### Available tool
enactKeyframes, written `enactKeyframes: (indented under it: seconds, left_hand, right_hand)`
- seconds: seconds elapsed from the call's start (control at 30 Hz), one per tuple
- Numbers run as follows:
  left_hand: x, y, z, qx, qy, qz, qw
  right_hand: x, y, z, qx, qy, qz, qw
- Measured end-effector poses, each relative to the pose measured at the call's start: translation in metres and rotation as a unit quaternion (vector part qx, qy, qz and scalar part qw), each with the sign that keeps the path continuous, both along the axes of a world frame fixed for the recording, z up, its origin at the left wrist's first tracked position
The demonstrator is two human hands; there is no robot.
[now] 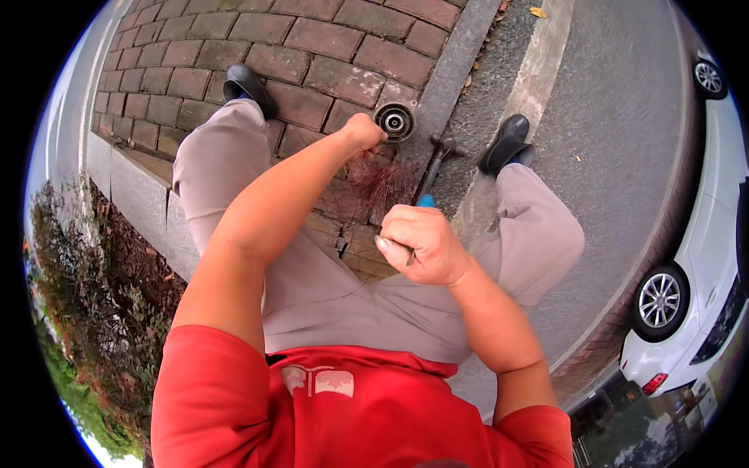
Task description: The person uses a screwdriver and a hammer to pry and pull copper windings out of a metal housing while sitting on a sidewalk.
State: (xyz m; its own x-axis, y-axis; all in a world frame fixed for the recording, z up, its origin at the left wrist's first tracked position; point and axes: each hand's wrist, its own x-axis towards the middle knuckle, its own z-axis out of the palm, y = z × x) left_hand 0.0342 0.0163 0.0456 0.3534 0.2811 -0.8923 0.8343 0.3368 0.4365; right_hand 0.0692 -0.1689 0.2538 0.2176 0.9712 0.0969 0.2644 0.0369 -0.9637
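Head view: left hand [363,131] fisted just beside round metal drain cap [394,121] set in brick paving [312,47]. Right hand [421,243] clenched on long metal tool [434,168], well below cap; tool's T-end lies near cap, on kerb [456,62].

The left grip [363,131] sits just left of the round drain [394,121] in the brick path [312,39]. The right grip [417,243] is nearer the person, with the curb [452,70] beyond it.

Brick paving [328,35] with round drain [394,120]
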Motion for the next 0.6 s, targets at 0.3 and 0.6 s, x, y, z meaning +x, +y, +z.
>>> enactKeyframes:
  seconds: [0.3, 0.6]
  left_hand:
    - [-0.043, -0.006, 0.168, 0.145, -0.167, -0.614, 0.758]
    - [-0.163, -0.014, 0.268, 0.16, -0.12, -0.827, 0.526]
  right_hand:
    - [-0.02, -0.008, -0.012, -0.165, -0.129, 0.18, 0.961]
    - [0.01, 0.009, -0.008, -0.203, -0.109, -0.03, 0.973]
